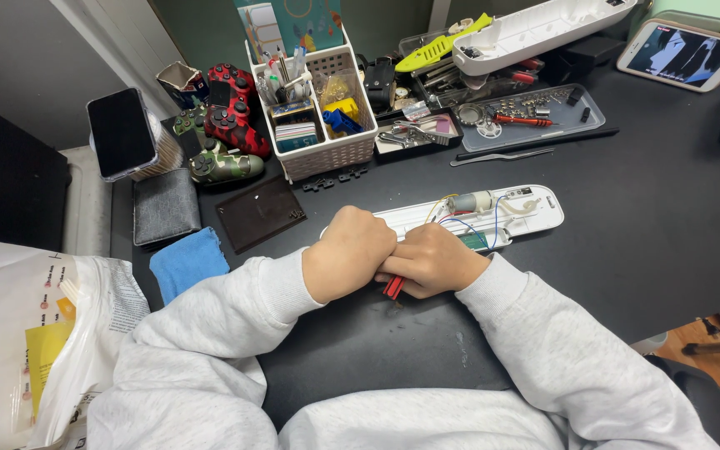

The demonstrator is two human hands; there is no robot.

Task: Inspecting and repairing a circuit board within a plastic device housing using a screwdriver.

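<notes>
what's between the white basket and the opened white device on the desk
In the head view, small black parts lie on the desk between the white basket and the opened white device; otherwise bare.

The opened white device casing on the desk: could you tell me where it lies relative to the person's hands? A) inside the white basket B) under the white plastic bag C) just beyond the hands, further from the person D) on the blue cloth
C: the opened white device casing, with a small motor and coloured wires showing, lies on the black desk just past the left hand and right hand.
</notes>
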